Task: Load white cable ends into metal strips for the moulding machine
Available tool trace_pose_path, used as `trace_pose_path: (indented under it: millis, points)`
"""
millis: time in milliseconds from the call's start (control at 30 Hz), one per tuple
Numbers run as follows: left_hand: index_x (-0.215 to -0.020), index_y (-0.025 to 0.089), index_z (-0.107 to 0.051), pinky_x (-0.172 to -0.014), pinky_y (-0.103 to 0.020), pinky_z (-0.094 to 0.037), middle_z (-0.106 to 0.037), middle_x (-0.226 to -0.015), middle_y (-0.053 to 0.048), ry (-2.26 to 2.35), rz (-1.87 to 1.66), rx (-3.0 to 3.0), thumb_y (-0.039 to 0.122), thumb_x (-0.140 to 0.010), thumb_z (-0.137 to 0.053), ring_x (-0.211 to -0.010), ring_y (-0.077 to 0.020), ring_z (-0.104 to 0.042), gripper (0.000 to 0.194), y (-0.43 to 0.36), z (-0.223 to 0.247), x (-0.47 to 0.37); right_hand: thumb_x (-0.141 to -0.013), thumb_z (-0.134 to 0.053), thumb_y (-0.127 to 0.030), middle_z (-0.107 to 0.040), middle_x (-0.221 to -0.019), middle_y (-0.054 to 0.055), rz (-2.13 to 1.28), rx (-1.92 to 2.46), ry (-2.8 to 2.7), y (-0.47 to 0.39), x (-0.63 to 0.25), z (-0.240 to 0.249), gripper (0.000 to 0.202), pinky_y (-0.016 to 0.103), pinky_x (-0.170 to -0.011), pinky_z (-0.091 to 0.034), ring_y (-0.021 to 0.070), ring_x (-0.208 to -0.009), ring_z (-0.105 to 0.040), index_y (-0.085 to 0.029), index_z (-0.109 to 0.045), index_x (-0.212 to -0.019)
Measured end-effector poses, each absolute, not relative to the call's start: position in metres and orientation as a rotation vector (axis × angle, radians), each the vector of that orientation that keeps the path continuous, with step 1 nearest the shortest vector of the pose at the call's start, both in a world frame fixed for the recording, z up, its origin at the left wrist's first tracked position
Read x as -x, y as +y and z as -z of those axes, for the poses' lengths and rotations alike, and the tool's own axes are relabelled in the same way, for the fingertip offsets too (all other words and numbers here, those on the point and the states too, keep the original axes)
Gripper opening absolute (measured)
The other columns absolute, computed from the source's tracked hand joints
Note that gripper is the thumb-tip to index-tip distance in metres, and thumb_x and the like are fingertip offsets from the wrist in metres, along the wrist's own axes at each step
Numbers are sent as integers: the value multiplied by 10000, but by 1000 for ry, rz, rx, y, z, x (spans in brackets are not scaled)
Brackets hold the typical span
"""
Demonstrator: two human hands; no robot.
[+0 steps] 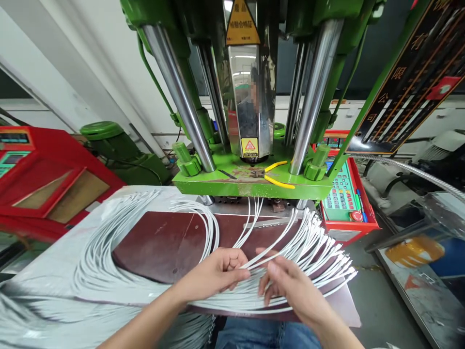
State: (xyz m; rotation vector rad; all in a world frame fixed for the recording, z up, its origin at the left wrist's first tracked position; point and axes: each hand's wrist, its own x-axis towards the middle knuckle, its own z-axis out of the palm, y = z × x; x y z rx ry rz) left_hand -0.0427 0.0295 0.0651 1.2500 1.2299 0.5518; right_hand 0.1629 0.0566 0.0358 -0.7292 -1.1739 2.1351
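My left hand (225, 271) is closed, thumb against fingers, on a few white cables (271, 246) that run up and to the right from the pinch. Just right of it, my right hand (285, 281) hovers over the same cables with its fingers curled and apart, holding nothing that I can see. A large fan of white cables (308, 247) with small end pieces lies under and beyond my right hand. Several more white cables (250, 225) reach from the machine's lower gap toward my left hand. The brown board (160, 237) lies beneath them.
A green press (250, 186) with steel columns stands ahead. Yellow-handled pliers (278, 179) rest on its ledge. A metal ruler (272, 222) lies on the board. Cable bundles (98, 247) curve at left. A red control box (345, 203) stands right, a red machine (54, 184) left.
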Motion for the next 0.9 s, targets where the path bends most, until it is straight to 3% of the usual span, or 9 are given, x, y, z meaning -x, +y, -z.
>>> trace_pose_path:
  millis: [100,167,267,400,600,767,900]
  points:
    - [-782,177,-590,-515,-215,-294,-507,-607,49,1470,-461,-1513,420,-832,-562,-556,-99,-435,249,24,-61,40,-886,-557,-511,-489,-557,-7,-1925,824,-1156,66,-163,-39,438,234,-543,-368,107,-547,-417,-143,-623,-658]
    - [-875,204,-653,-607,-233,-361,-612,-734,11,1572,-377,-1727,376,-851,-548,-677,-140,-535,204,19,-58,40,-902,-546,-488,-541,-619,17,-1846,816,-1298,70,-166,-43,481,246,-572,-361,105,-559,-415,-144,-596,-570]
    - [-967,235,-665,-732,-259,-400,-666,-914,-23,1566,-246,-1953,324,-878,-524,-825,-183,-604,189,13,-52,40,-896,-558,-480,-602,-801,43,-1797,857,-1399,72,-169,-45,401,243,-538,-355,112,-592,-455,-145,-678,-713]
    - [-896,225,-662,-708,-269,-395,-638,-874,-29,1587,-123,-2072,241,-901,-447,-796,-183,-602,216,11,-50,39,-902,-542,-499,-578,-671,18,-1774,952,-1373,71,-170,-41,415,240,-554,-367,110,-559,-467,-139,-708,-778]
    - [-703,189,-559,-638,-241,-351,-534,-798,16,1596,-436,-1794,116,-720,-527,-709,-128,-503,81,18,-58,41,-895,-524,-549,-570,-583,21,-1731,998,-1393,67,-174,-39,483,249,-582,-404,121,-545,-500,-125,-671,-716]
    - [-686,179,-489,-550,-227,-343,-493,-679,32,1236,-542,-1333,315,-776,-581,-586,-96,-421,187,28,-65,56,-890,-464,-620,-647,-740,88,-1913,954,-1507,51,-175,-41,543,252,-529,-451,135,-554,-561,-114,-656,-850]
    - [-846,192,-589,-480,-216,-323,-490,-595,54,1037,-517,-1214,554,-727,-644,-503,-84,-397,385,25,-76,49,-793,-462,-753,-672,-886,141,-2216,819,-1607,34,-176,-32,684,342,-575,-530,240,-699,-652,-158,-629,-1088]
